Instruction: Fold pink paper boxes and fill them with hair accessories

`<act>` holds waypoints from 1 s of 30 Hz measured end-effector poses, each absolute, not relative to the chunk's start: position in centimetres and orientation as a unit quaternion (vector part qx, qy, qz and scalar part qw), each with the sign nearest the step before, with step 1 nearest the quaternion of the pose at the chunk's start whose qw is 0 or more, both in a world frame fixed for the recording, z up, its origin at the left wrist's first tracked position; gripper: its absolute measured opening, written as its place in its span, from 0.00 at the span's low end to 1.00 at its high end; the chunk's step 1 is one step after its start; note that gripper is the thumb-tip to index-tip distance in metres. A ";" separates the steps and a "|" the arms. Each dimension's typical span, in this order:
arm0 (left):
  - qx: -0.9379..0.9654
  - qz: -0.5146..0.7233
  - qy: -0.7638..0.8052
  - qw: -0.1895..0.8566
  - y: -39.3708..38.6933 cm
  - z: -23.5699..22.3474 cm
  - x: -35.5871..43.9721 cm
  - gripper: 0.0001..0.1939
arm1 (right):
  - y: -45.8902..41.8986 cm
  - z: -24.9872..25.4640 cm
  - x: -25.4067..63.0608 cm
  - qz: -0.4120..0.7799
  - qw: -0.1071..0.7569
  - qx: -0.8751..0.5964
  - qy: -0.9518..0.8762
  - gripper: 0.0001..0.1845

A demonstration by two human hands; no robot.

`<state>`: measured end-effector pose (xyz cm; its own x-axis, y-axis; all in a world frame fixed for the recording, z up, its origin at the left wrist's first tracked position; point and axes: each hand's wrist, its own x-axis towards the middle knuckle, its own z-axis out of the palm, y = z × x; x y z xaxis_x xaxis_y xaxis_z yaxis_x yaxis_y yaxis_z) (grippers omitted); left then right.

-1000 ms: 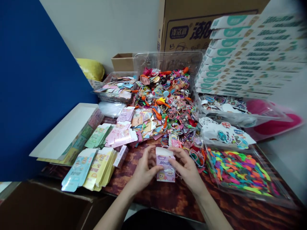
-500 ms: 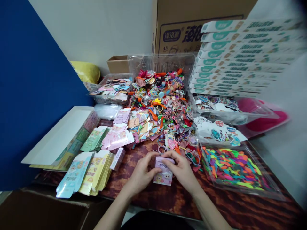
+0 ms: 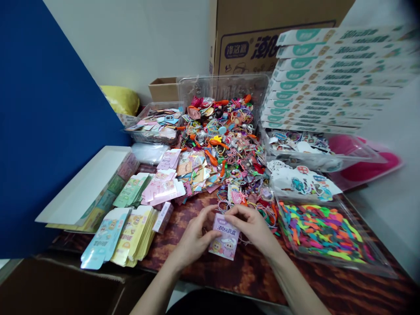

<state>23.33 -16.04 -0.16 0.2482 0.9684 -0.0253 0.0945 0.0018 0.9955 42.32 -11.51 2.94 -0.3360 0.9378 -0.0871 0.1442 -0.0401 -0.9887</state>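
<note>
A small purple printed box (image 3: pixel 225 240) with cartoon figures is held low over the front of the table, slightly tilted. My left hand (image 3: pixel 197 234) grips its left side, thumb on the front face. At the upper right corner, my right hand (image 3: pixel 251 225) pinches the box near its top edge. Just beyond lies a heap of hair ties and trinkets (image 3: pixel 229 144). To the left, another purple box (image 3: pixel 163 217) rests by flat yellow cartons (image 3: pixel 134 236), blue cartons (image 3: pixel 104 236), green cartons (image 3: pixel 133 190) and pink cartons (image 3: pixel 164 190).
At right stands a clear tray of bright rubbery pieces (image 3: pixel 324 234), with white stickers (image 3: pixel 298 179) behind it. A stack of white boxes (image 3: pixel 328 83) rises above. An open white display box (image 3: pixel 85 188) lies left, beside a blue panel (image 3: pixel 49 131). A large cardboard carton (image 3: pixel 243 26) stands behind.
The purple box has tilted so that more of its front shows, its lower end swinging slightly left. My right hand has shifted a little right along its top. The whole view has moved slightly.
</note>
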 end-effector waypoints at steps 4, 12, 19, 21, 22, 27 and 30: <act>0.570 0.413 0.465 0.537 -16.3 -0.9 23.1 0.28 | -11.9 2.5 42.6 0.524 0.355 -0.465 -0.619 0.14; 0.559 0.415 0.474 0.539 -16.6 -1.1 23.3 0.26 | -13.2 0.9 42.3 0.510 0.398 -0.477 -0.595 0.15; 0.591 0.414 0.485 0.494 -16.5 -0.5 22.8 0.22 | -14.5 -0.2 41.4 0.471 0.442 -0.443 -0.621 0.13; 0.616 0.407 0.490 0.464 -16.6 -0.2 22.4 0.19 | -14.3 -0.1 41.4 0.478 0.426 -0.419 -0.644 0.13; 0.628 0.400 0.493 0.450 -16.7 -0.1 22.2 0.17 | -14.2 -0.1 41.4 0.483 0.416 -0.409 -0.653 0.13; 0.677 0.354 0.514 0.391 -17.7 1.1 20.6 0.15 | -14.0 -1.2 40.1 0.511 0.379 -0.403 -0.658 0.13; 0.708 0.276 0.588 0.278 -18.4 2.4 19.1 0.20 | -14.2 -2.3 39.2 0.526 0.376 -0.436 -0.625 0.17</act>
<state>19.08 -18.45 2.37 0.1570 0.9856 0.0631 0.6790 -0.1542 0.7178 39.22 -14.24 -2.27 -0.3365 0.9416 0.0117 0.1491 0.0655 -0.9866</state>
